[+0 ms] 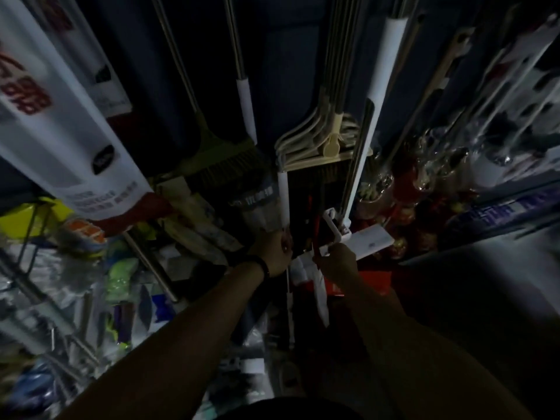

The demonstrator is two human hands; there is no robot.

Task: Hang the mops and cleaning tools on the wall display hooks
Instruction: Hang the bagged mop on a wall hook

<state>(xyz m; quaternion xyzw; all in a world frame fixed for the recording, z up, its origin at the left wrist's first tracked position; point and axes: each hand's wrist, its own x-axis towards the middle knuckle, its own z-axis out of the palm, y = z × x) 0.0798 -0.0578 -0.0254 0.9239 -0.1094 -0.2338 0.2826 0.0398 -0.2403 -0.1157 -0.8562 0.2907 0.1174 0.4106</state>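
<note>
Hands close together, low against the dark blue wall display (pixel 291 56). Left hand (pixel 274 253), dark wristband (pixel 262 268) on it, curled round the lower end of a thin white-sleeved pole (pixel 283 198). Right hand (pixel 338 263) gripping the white bracket of a flat mop (pixel 371 239), handle running up the wall. Hanging above: a green broom (pixel 218 156) and a bunch of beige brooms (pixel 324 140). By the left edge, a wire rack (pixel 28 237) holding bagged goods, yellow-green packets (pixel 121 268) among them; labels too blurred to read.
</note>
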